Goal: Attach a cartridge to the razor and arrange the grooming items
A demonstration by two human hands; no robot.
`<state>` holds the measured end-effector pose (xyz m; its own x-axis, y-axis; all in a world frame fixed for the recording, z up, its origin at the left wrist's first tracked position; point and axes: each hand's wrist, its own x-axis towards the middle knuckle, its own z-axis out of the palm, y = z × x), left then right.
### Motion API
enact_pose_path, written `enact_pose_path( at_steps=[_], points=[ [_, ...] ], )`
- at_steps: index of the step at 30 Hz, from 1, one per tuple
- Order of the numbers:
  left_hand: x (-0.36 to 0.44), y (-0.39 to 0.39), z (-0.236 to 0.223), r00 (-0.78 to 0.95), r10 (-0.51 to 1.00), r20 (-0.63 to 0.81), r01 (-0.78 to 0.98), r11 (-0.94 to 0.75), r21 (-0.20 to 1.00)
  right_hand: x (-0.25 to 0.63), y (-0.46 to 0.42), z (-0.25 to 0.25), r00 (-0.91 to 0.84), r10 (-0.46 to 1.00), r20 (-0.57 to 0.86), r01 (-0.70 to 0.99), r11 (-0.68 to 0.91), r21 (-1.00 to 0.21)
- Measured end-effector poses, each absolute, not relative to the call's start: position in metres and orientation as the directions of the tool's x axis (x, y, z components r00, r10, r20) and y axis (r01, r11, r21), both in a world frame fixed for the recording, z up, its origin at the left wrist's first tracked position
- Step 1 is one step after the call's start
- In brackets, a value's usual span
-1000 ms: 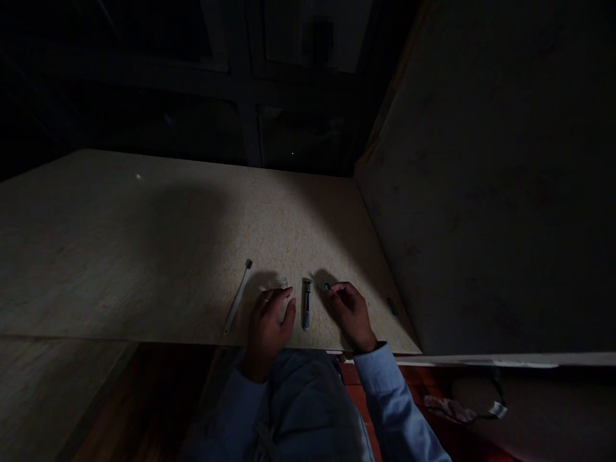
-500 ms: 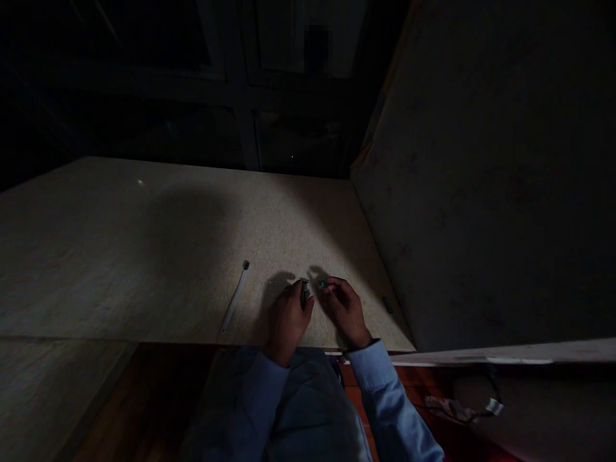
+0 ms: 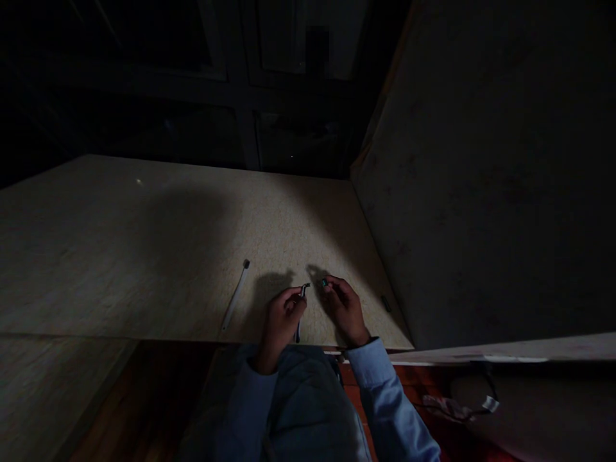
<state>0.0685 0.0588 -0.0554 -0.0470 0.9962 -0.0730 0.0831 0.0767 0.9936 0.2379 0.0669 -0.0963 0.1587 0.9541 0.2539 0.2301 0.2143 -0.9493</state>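
My left hand [image 3: 280, 319] pinches a slim dark handle with pale edges, which looks like a razor handle [image 3: 298, 330]. Its narrow bent head [image 3: 307, 285] points up and right from my thumb and fingers, while the lower end slants toward the table's front edge. A short distance to the right, my right hand [image 3: 349, 311] is closed on a small dark piece with a teal patch [image 3: 324, 282], held at the fingertips; its kind is too small to make out. The two held pieces are apart. A toothbrush [image 3: 235, 298] with a pale handle and dark head lies left of my hands.
The pale speckled table [image 3: 192, 256] is dimly lit. A short dark bar-shaped object [image 3: 386, 303] lies near its right edge, beside an upright dark panel [image 3: 481, 224]. Dark window frames [image 3: 245, 128] stand behind. A cable with a white tag [image 3: 490, 403] is down at the lower right.
My left hand has shifted down and left and turned, so more of the handle shows. My right hand is nearly still, with its small piece tilted slightly.
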Motion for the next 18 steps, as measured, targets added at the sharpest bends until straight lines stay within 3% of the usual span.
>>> enact_pose_path(
  at_steps=[3, 7, 12, 18],
  points=[
    [0.067, 0.052, -0.050, -0.014, 0.970, -0.242, -0.209, 0.234, 0.950, 0.238, 0.066, -0.090, 0.122, 0.946, 0.301, 0.282, 0.257, -0.924],
    [0.065, 0.044, -0.041, 0.067, 0.938, -0.340, -0.420, 0.336, 0.843, 0.239, 0.064, -0.083, 0.103, 0.935, 0.339, 0.273, 0.301, -0.914],
    [0.060, 0.039, -0.038, 0.103, 0.946, -0.308, -0.512, 0.316, 0.799, 0.228, 0.055, -0.080, 0.155, 0.936, 0.316, 0.104, 0.303, -0.947],
    [0.048, 0.034, -0.034, 0.064, 0.953, -0.295, -0.492, 0.288, 0.821, 0.190, 0.025, -0.077, 0.162, 0.981, 0.106, -0.230, 0.142, -0.963]
  ],
)
